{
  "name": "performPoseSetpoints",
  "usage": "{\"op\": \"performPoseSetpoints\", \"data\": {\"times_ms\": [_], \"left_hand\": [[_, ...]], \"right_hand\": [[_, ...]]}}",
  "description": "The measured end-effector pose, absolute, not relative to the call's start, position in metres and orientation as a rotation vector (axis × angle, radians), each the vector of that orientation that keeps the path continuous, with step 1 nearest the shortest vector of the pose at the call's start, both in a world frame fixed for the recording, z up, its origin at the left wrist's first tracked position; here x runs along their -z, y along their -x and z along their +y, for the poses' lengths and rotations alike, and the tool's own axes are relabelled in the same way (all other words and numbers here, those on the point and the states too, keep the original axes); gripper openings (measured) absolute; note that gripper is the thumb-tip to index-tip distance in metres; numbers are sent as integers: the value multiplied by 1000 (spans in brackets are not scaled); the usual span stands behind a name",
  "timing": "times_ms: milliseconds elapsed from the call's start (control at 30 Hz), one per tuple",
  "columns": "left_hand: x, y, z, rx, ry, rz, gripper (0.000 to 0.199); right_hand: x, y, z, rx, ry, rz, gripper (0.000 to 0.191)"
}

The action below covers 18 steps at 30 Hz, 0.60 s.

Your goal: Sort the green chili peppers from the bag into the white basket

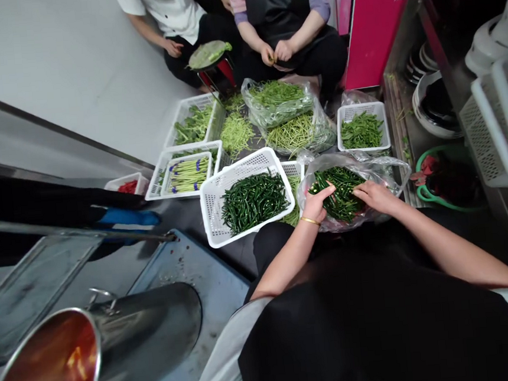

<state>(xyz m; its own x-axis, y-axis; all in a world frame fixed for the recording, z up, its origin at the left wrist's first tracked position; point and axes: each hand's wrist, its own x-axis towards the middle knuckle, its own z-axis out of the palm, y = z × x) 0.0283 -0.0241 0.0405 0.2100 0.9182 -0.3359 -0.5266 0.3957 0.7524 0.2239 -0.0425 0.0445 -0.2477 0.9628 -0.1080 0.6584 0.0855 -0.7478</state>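
A clear plastic bag [388, 170] of dark green chilies [341, 192] lies open in front of my lap. My left hand [320, 203], with a gold bracelet at the wrist, is at the bag's left side, fingers closed at the chilies; what they pinch is too small to name. On the right side of the same bag, my right hand [375, 196] has its fingertips together at the chilies, and what they grip cannot be made out. Just left of the bag, a white perforated basket [211, 215] holds a heap of dark green chilies [255, 199].
Two people sit opposite, near a stool [209, 55]. White baskets of greens [192, 124] and a bag of stems [291, 131] stand between us. A large pot of red liquid [47, 363] is at lower left, a green basin [448, 197] at right.
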Motion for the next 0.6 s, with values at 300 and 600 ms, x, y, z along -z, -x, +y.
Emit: {"op": "performPoseSetpoints", "data": {"times_ms": [300, 600], "left_hand": [[-41, -34, -11, -922, -486, 934, 31], [-57, 19, -1, -964, -355, 813, 22]], "right_hand": [[-59, -191, -46, -951, 1237, -2178, 49], [-49, -242, -31, -514, 2094, -2505, 33]]}}
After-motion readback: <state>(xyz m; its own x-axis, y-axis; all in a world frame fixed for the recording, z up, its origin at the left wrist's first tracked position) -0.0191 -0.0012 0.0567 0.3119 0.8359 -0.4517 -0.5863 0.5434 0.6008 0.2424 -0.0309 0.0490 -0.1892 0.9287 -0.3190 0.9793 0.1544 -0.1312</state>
